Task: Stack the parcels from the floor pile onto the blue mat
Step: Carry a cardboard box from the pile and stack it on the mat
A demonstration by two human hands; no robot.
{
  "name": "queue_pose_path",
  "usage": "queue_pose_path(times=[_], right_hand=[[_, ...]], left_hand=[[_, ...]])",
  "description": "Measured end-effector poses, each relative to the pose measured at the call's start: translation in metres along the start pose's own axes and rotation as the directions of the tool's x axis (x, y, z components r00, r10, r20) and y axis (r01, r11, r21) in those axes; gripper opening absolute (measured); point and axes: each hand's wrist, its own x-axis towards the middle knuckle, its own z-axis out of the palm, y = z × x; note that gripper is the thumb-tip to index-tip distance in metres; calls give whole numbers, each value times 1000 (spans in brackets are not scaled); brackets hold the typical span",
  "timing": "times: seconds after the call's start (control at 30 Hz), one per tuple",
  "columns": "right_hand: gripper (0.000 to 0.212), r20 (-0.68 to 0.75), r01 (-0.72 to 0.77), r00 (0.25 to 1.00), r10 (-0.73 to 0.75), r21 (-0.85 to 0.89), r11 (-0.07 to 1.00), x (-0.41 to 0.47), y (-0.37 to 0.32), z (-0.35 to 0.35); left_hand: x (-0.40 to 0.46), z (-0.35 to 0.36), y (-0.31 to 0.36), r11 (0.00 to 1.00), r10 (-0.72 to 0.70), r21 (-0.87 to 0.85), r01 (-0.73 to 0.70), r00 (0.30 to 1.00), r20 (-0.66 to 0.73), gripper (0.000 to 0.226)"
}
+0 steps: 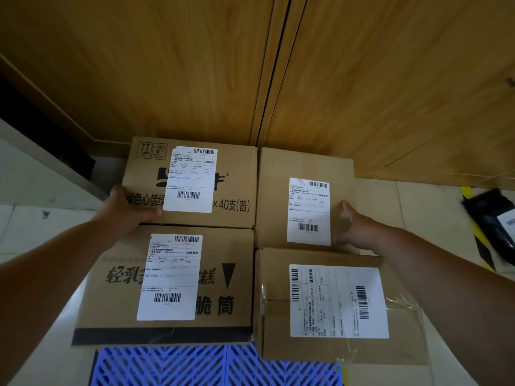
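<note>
Four brown cardboard parcels sit packed edge to edge in two rows on the blue slatted plastic mat [211, 366], whose near edge shows bare in front of them; the far row lies close to the wooden panel wall [167, 65].

The far-left parcel [237, 168] carries arrow and handling symbols, a white shipping label with barcodes, and printing that reads "绿色心情绿… ×40支(普)". The left hand [125, 210] grips its near-left corner, thumb lying across the top.

The plain far-right parcel [273, 196] bears one barcode label; the right hand [354, 224] presses its right side, fingers hidden behind the edge.

The near-left parcel [223, 307] shows "轻乳…糕" and "脆筒" around its label.

The near-right parcel [273, 330] is sealed with clear tape, its label turned sideways.

A black plastic mailer bag [490, 218] lies on the tiled floor [390, 199] at the right.
</note>
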Motion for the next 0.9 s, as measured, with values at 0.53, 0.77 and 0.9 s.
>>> queue_pose_path(times=[0.53, 0.77, 0.9], right_hand=[[80, 68, 362, 916, -396, -568, 739, -6, -67, 33], [75, 88, 359, 924, -372, -530, 768, -8, -65, 36], [75, 103, 366, 923, -370, -525, 768, -12, -62, 37]], left_hand=[[-57, 76, 40, 415, 460, 701, -581, 798, 389, 112], [-63, 79, 33, 362, 477, 732, -576, 790, 386, 103], [-71, 82, 27, 354, 479, 733, -580, 786, 391, 102]])
